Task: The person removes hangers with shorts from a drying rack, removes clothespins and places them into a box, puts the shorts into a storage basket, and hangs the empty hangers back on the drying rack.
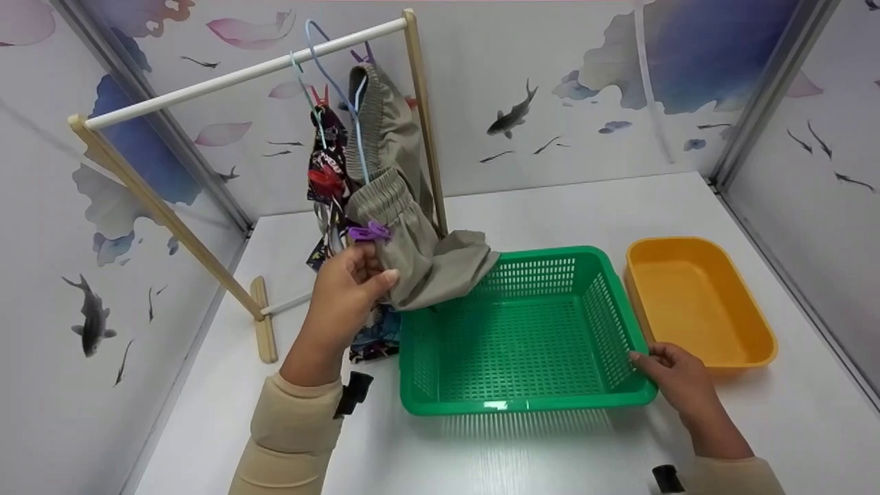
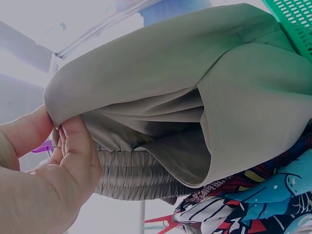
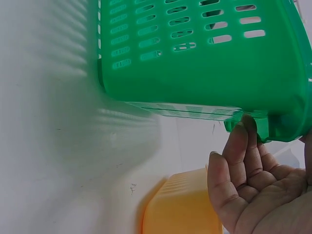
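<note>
Khaki elastic-waist pants (image 1: pixel 419 254) hang from a blue hanger (image 1: pixel 357 117), and one leg drapes over the green basket's back left corner. My left hand (image 1: pixel 347 285) pinches a fold of their cloth between thumb and fingers, as the left wrist view shows at the pants' edge (image 2: pixel 126 68). A purple clothespin (image 1: pixel 370 232) is at the waistband just above that hand. With my right hand (image 1: pixel 680 378) I hold the rim of the green basket (image 1: pixel 529 405) at its right side. In the right wrist view, the fingers (image 3: pixel 236 153) curl under the basket's rim.
A wooden drying rack (image 1: pixel 172 216) with a white bar (image 1: pixel 240 77) stands at the left. A patterned garment (image 1: pixel 330 155) with a red clothespin (image 1: pixel 320 96) hangs beside the pants. The yellow tub (image 1: pixel 694 302) sits right of the basket. Printed walls (image 1: pixel 522 41) enclose the white table (image 1: pixel 550 460).
</note>
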Action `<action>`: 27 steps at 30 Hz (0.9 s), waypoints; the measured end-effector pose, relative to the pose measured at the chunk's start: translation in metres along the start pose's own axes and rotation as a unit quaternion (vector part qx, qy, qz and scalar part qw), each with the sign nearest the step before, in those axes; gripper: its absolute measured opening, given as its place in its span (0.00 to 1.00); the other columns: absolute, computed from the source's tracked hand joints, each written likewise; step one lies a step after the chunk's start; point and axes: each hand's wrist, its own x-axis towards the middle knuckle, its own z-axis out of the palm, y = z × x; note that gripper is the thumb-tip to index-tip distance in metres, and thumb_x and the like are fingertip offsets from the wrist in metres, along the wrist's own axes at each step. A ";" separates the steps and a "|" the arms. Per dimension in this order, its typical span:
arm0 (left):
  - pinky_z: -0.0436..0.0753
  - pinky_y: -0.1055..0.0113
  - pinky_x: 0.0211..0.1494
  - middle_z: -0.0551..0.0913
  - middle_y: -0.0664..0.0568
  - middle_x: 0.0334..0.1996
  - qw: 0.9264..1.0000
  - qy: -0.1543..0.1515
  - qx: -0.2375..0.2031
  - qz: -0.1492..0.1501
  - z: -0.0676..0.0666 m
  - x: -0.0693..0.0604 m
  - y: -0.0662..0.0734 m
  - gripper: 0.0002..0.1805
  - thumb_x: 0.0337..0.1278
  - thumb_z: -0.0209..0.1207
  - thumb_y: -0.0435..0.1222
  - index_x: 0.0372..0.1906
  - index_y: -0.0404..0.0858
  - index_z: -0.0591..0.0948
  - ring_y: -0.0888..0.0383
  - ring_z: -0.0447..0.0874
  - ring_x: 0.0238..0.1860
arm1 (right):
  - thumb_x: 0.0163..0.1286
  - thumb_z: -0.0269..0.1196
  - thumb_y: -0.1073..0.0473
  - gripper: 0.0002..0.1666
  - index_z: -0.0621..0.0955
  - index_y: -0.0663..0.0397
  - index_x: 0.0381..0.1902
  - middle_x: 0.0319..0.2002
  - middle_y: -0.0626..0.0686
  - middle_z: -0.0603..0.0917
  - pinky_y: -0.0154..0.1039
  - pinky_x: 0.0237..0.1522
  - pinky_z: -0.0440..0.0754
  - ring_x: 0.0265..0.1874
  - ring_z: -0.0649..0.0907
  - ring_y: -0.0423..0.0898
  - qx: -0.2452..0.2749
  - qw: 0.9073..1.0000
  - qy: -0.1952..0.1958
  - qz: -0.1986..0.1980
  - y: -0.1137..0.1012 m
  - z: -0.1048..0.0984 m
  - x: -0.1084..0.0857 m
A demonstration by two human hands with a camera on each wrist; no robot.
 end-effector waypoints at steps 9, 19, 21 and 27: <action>0.79 0.73 0.37 0.80 0.44 0.33 1.000 -0.014 0.019 -0.005 -0.015 -0.020 0.005 0.11 0.56 0.59 0.20 0.45 0.21 0.77 0.58 0.77 0.34 | 0.67 0.62 0.41 0.40 0.68 0.68 0.62 0.42 0.50 0.80 0.28 0.38 0.77 0.40 0.76 0.41 -0.001 1.000 -0.008 0.012 0.002 -0.002 0.003; 0.80 0.73 0.38 0.80 0.44 0.33 0.999 -0.023 0.036 0.001 -0.031 -0.039 0.001 0.12 0.57 0.58 0.21 0.47 0.22 0.78 0.57 0.78 0.36 | 0.67 0.62 0.42 0.38 0.69 0.69 0.60 0.40 0.50 0.80 0.28 0.37 0.77 0.38 0.75 0.42 -0.004 1.000 0.005 0.011 0.001 0.000 0.003; 0.80 0.72 0.38 0.80 0.45 0.33 0.999 -0.023 0.028 0.000 -0.033 -0.042 -0.002 0.13 0.57 0.57 0.20 0.47 0.21 0.78 0.58 0.78 0.35 | 0.68 0.62 0.43 0.36 0.70 0.70 0.57 0.37 0.50 0.79 0.29 0.35 0.77 0.36 0.75 0.41 -0.004 1.000 0.016 0.005 0.001 0.001 0.003; 0.79 0.73 0.37 0.80 0.48 0.32 1.000 -0.019 0.017 -0.008 -0.038 -0.046 -0.008 0.13 0.57 0.57 0.20 0.48 0.20 0.78 0.59 0.77 0.34 | 0.69 0.61 0.43 0.31 0.73 0.68 0.50 0.33 0.51 0.76 0.31 0.31 0.76 0.35 0.73 0.44 -0.008 0.998 0.058 0.011 0.001 0.009 0.003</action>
